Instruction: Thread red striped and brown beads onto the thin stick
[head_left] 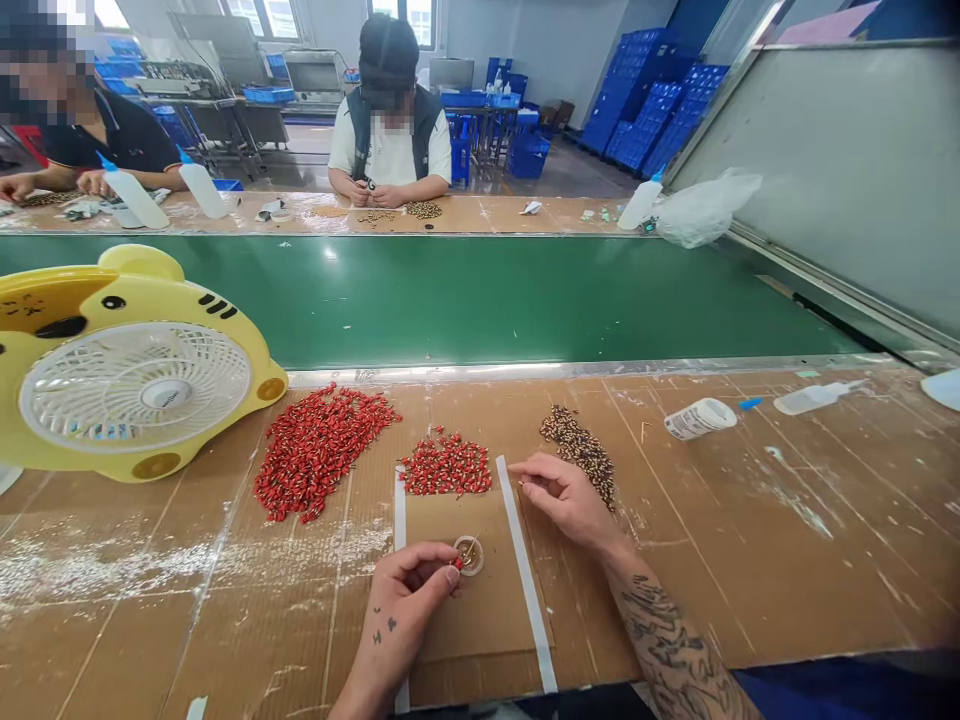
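My left hand (405,600) rests on a cardboard sheet (480,620), fingers pinched on a small red piece held at the rim of a little clear dish (469,555). My right hand (562,495) lies further right, fingers pinched on a tiny thin piece beside a white strip (525,580). A small pile of red pieces (447,466) lies just beyond the dish. A larger red heap (319,450) lies to the left. A pile of dark brown and brass pieces (581,450) sits right behind my right hand.
A yellow desk fan (127,370) stands at the left. A tipped white bottle (701,418) and a squeeze bottle (814,398) lie at the right. A green conveyor belt (487,295) runs across. Two other people work at the far bench (480,213), with squeeze bottles (202,188) there.
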